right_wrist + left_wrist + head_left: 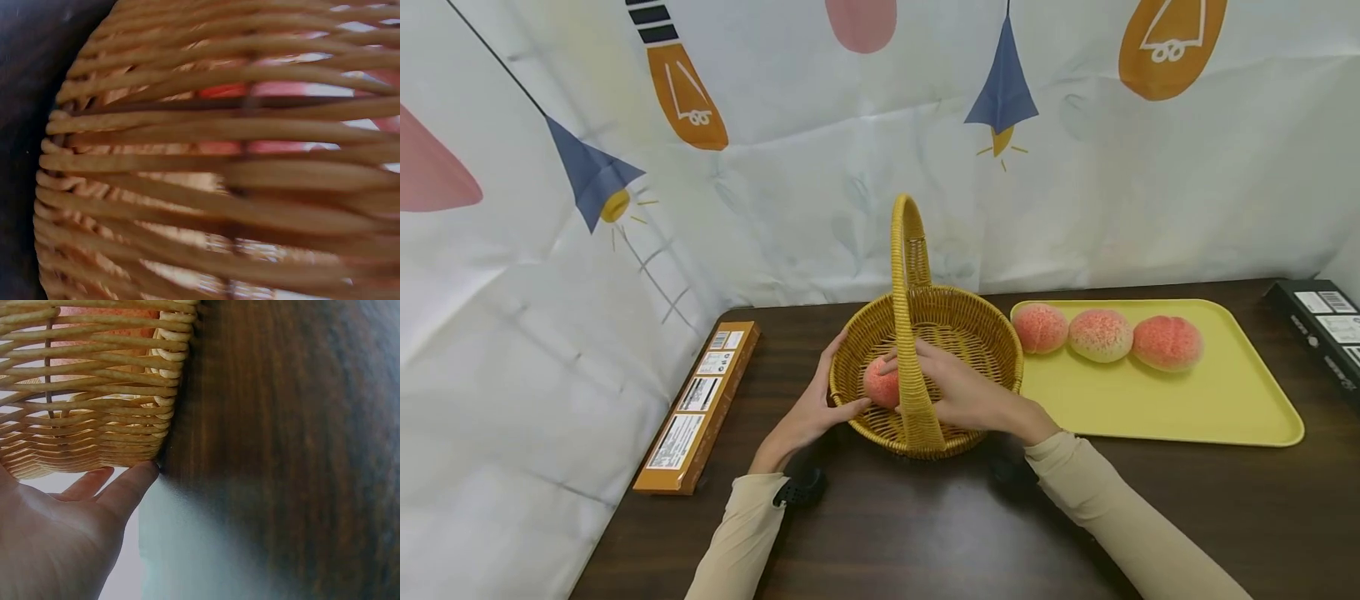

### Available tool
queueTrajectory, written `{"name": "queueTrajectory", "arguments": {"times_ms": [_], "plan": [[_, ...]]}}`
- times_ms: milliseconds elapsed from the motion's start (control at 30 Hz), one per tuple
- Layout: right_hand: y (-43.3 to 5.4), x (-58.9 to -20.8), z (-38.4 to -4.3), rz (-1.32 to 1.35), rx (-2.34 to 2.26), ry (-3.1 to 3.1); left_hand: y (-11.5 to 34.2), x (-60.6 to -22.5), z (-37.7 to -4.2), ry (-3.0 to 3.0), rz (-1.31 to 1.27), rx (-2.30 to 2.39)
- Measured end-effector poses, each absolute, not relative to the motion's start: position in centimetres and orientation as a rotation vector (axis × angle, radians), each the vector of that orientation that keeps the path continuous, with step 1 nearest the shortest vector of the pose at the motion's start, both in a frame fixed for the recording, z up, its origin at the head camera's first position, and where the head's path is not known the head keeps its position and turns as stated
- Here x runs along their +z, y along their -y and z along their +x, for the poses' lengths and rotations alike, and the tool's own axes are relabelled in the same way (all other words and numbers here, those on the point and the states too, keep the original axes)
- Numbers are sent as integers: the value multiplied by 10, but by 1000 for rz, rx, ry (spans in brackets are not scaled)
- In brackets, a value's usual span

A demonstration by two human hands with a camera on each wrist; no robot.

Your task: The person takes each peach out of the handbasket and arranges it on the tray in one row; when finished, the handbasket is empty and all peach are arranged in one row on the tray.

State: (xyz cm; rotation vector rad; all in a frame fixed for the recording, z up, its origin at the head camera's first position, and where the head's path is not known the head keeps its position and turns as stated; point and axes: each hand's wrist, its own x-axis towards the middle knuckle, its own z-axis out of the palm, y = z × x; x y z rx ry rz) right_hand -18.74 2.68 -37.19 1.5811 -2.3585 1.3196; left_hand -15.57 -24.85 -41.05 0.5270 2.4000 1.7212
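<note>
A round wicker basket (973,312) with a tall arched handle stands on the table. Inside its left part sits a pink-red peach (880,385). My right hand (958,387) reaches in under the handle and holds the peach, fingers over its top and thumb near its lower side; the handle hides part of this grip. At the basket's left side, my left hand (820,404) grips the wall, thumb over the rim and fingers along the outside. The left wrist view shows the fingers (125,490) against the woven side; the right wrist view shows only weave with pink behind.
A yellow tray (1150,408) right of the basket bears three peaches (1100,335) in a row along its back. An orange box (700,404) lies at the left of the dark table (895,533), a black box (1322,325) at the far right. A patterned curtain (850,167) hangs behind.
</note>
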Motion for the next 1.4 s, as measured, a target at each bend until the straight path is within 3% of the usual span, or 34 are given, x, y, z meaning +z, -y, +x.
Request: {"name": "queueTrajectory", "arguments": {"times_ms": [667, 1233, 1400], "plan": [[-5, -388, -206, 1643, 1017, 2351, 247, -410, -155, -2413, 528, 1718], [-9, -379, -197, 1593, 1096, 2604, 248, -411, -156, -2418, 528, 1724], [-14, -375, -193, 1464, 1069, 2575, 249, -413, -156, -2431, 537, 1708]]}}
